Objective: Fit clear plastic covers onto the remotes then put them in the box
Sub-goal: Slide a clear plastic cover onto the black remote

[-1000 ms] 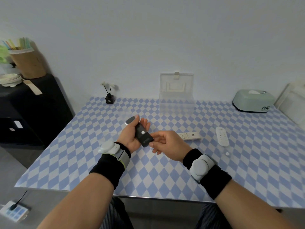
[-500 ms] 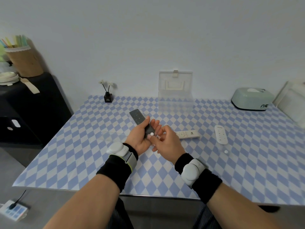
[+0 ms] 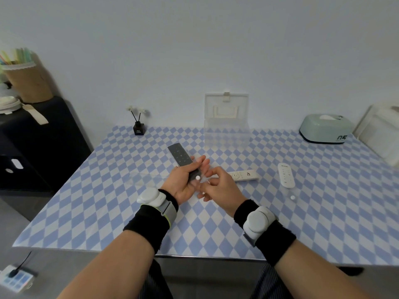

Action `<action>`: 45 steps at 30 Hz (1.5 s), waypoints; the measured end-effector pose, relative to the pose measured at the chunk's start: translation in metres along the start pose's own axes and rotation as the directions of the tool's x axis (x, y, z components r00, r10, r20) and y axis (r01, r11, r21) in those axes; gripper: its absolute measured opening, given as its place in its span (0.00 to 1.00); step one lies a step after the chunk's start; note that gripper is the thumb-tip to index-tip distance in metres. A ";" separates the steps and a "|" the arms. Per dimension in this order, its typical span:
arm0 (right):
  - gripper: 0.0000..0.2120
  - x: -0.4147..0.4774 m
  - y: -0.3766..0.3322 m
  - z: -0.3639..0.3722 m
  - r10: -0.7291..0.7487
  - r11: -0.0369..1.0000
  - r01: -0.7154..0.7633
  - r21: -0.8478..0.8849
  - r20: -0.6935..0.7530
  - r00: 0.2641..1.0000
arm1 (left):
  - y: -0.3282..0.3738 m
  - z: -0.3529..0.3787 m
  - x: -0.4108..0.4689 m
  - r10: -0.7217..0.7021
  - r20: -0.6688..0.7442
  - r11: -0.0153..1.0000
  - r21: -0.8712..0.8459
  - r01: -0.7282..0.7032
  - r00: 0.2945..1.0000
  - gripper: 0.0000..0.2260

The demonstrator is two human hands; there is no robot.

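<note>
Remote point(image 3: 181, 156) in left hand point(image 3: 183, 184)

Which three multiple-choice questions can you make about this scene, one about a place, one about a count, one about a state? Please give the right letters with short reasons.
1. Where does the clear box stand?
A. At the far side of the table, near the wall
B. At the near table edge
C. On the black cabinet

2. How many white remotes lie on the table?
A. None
B. Two
C. Four

3. What is the state of the dark remote?
A. Lying inside the box
B. Flat on the table, untouched
C. Held above the table in the left hand

Answers:
1 A: the box stands at the table's far side, with its lid up against the wall.
2 B: one long white remote and one oval white remote lie right of the hands.
3 C: the left hand grips it while the right hand works at its near end.
</note>
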State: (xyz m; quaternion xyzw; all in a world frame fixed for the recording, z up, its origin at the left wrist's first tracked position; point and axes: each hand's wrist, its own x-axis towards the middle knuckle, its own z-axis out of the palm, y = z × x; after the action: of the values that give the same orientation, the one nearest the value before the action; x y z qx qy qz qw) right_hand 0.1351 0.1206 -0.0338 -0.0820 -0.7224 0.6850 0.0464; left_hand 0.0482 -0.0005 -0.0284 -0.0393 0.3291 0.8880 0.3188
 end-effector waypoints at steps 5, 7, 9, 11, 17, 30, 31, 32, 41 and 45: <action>0.18 -0.009 -0.004 -0.023 -0.042 0.999 0.042 0.007 0.256 0.966 | 0.002 -0.009 0.003 -0.024 -0.066 0.999 0.047 0.027 0.998 0.04; 0.16 -0.010 -0.003 -0.025 -0.046 0.997 0.063 -0.044 0.317 0.947 | 0.001 -0.009 0.003 -0.056 -0.059 0.998 0.037 0.058 0.997 0.06; 0.11 -0.009 -0.002 -0.023 -0.045 0.993 0.076 -0.092 0.303 0.952 | -0.001 -0.007 0.002 -0.094 -0.058 0.995 0.030 0.095 0.994 0.10; 0.08 -0.009 -0.001 -0.020 -0.035 0.997 0.053 -0.062 0.269 0.962 | -0.003 -0.003 0.002 -0.110 -0.057 0.993 0.034 0.112 0.992 0.11; 0.12 -0.011 0.000 -0.018 0.040 0.992 -0.070 0.104 0.266 0.963 | 0.000 -0.001 -0.001 -0.046 -0.045 0.992 0.116 0.051 0.998 0.20; 0.04 -0.001 0.007 -0.008 -0.207 0.969 0.209 0.130 -0.027 0.978 | -0.001 0.013 -0.006 -0.225 0.000 0.966 0.134 0.223 0.974 0.05; 0.05 0.001 0.008 -0.008 -0.215 0.969 0.218 0.120 -0.039 0.976 | -0.001 0.014 -0.007 -0.236 -0.011 0.962 0.139 0.235 0.972 0.07; 0.05 0.002 0.009 -0.008 -0.221 0.968 0.224 0.111 -0.038 0.974 | -0.001 0.015 -0.007 -0.243 -0.029 0.959 0.142 0.244 0.970 0.08; 0.05 0.002 0.013 -0.014 -0.225 0.974 0.224 0.024 0.083 0.971 | 0.001 0.015 -0.009 -0.277 -0.149 0.944 0.141 0.298 0.949 0.10; 0.03 0.002 0.012 -0.016 -0.248 0.966 0.253 -0.060 0.077 0.966 | -0.001 0.017 -0.011 -0.270 -0.150 0.943 0.160 0.293 0.951 0.09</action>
State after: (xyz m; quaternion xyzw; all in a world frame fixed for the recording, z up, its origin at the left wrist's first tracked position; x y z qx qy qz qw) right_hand 0.1368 0.1369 -0.0453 0.0319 -0.7515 0.6506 0.1048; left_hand 0.0601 0.0041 -0.0127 -0.1130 0.4184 0.7956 0.4233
